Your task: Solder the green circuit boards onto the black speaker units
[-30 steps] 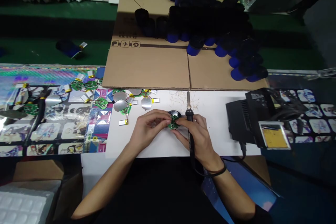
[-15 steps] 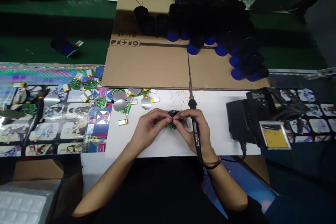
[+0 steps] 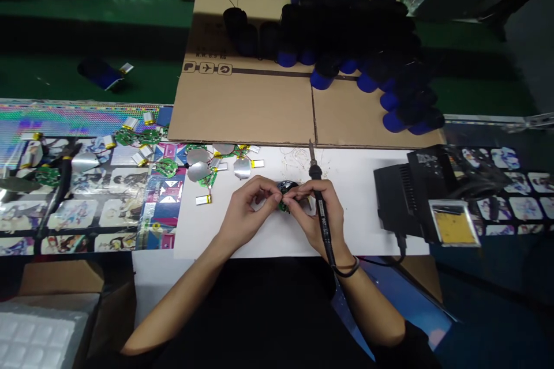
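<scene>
Both hands meet over a small round black unit (image 3: 286, 187) with a green circuit board (image 3: 283, 206) on it, and my fingers hide most of both. My left hand (image 3: 249, 220) pinches the unit from the left. My right hand (image 3: 324, 218) grips a black soldering iron (image 3: 321, 207), its thin metal tip (image 3: 310, 153) pointing up and away, clear of the unit. The right fingertips also press on the unit's right side. Both hands rest above a white paper sheet (image 3: 268, 242).
Loose pouch batteries (image 3: 203, 200), round green boards (image 3: 166, 168) and silver discs (image 3: 198, 171) lie to the left. A black soldering station (image 3: 398, 199) with a yellow sponge (image 3: 453, 222) stands right. Many blue-and-black cylinders (image 3: 346, 40) crowd a cardboard sheet (image 3: 246, 109) ahead.
My right hand has shifted its fingers leftward over the round unit, covering more of the green board. The iron now leans slightly differently, and the view has drifted a little.
</scene>
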